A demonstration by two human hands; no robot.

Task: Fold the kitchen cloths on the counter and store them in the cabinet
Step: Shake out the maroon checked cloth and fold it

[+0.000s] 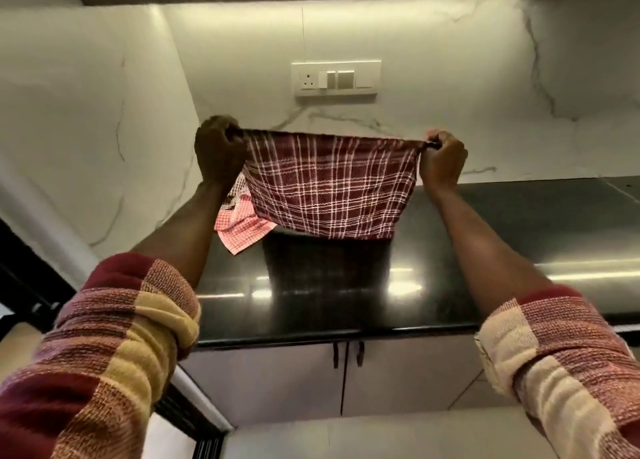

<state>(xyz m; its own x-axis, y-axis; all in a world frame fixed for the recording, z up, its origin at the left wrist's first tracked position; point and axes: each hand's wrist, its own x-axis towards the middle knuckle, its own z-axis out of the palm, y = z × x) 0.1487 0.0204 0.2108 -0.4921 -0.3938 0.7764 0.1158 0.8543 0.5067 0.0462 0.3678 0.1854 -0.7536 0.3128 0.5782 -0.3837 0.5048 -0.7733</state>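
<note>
We hold the dark red checked cloth (pixel 325 185) stretched above the black counter (pixel 346 285), our left hand (pixel 218 150) pinching one top corner and our right hand (pixel 441 159) pinching the other. A lighter red checked cloth (pixel 239 232) lies crumpled near the counter's back left corner, beside the marble wall.

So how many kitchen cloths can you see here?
2. The dark red checked cloth is held stretched above the counter between the left hand and right hand. The lighter red checked cloth lies crumpled on the counter behind it, partly hidden; more could be underneath.
</note>
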